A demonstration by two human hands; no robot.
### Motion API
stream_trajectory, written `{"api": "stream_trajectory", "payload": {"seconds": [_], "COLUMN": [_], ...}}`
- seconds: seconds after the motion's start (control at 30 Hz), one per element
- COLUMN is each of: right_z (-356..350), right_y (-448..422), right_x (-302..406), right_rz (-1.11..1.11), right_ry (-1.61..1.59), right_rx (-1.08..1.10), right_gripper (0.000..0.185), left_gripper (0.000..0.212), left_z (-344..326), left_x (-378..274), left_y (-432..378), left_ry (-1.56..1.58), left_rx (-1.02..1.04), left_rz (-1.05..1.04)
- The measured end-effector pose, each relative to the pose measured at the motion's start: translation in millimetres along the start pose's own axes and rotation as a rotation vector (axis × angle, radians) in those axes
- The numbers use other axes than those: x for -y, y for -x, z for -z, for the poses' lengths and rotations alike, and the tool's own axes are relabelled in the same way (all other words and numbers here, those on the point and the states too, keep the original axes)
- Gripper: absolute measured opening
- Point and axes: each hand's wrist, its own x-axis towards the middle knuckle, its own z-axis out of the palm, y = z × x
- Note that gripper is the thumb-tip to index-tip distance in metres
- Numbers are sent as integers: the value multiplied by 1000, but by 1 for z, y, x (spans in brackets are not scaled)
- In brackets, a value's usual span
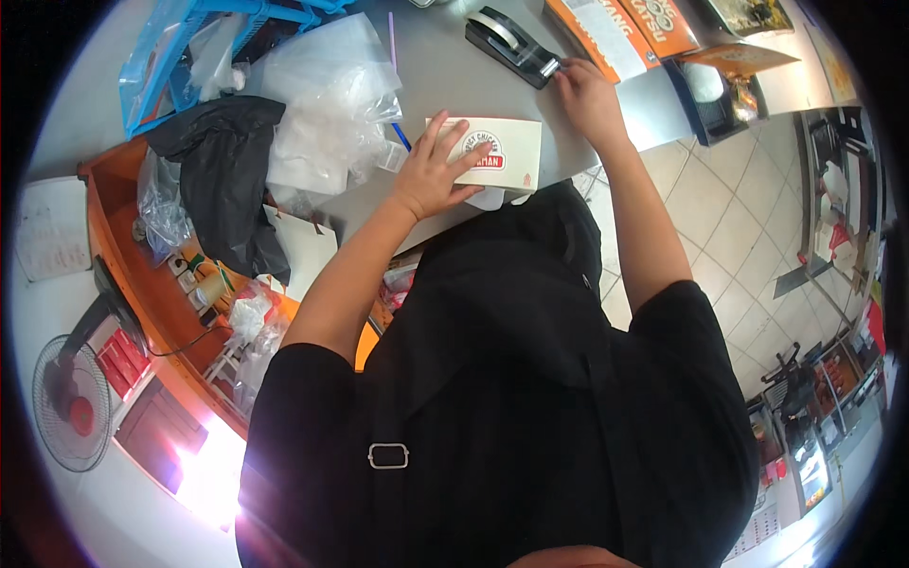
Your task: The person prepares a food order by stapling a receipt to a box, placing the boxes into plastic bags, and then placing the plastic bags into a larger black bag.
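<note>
A cream cardboard food box (522,153) with printed lettering lies near the front edge of the metal table (440,71). My left hand (444,167) rests on its left part, fingers spread. Farther back stands a black tape dispenser (508,46) with a roll of clear tape. At its cutter end is my right hand (586,96), thumb and fingertips close together; whether tape is between them cannot be made out.
Clear plastic bags (319,106) and a black plastic bag (220,170) lie to the left, beside a blue plastic basket (153,71). Orange printed boxes (603,35) stand at the back right, near a dark tray (699,106).
</note>
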Motion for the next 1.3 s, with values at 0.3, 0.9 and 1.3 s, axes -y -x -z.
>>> {"api": "stream_trajectory", "payload": {"seconds": [0.3, 0.9, 1.3], "right_z": [-1, 1, -38], "right_y": [-8, 126, 175], "right_x": [-11, 61, 121], "right_rz": [-431, 433, -263], "right_ry": [128, 291, -66], "right_rx": [227, 425, -15], "right_gripper": [33, 64, 30], "left_gripper": [70, 67, 66], "left_z": [0, -7, -12], "left_x": [2, 7, 10], "left_y": [-4, 7, 12], "left_ry": [-18, -15, -33], "left_rx": [-64, -124, -98], "left_rz": [-61, -47, -9]}}
